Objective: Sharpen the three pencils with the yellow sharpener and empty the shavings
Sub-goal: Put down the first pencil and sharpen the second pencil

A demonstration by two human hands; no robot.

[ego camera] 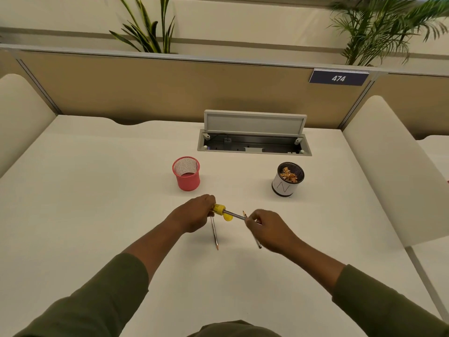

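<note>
My left hand (194,212) grips the yellow sharpener (218,208) just above the white desk. One pencil (234,214) is stuck into the sharpener and my right hand (267,229) pinches its other end. A small yellow cap (228,217) hangs under the sharpener. A second pencil (214,235) lies on the desk below my left hand, tip toward me. A third pencil (258,243) lies under my right hand, its sharp tip (244,213) showing above the fingers. A white can (286,181) holding shavings stands to the right.
An empty pink mesh cup (186,173) stands behind my left hand. An open cable hatch (254,139) sits at the desk's back. Cream dividers (388,166) flank both sides, with a tan partition (170,88) and plants behind.
</note>
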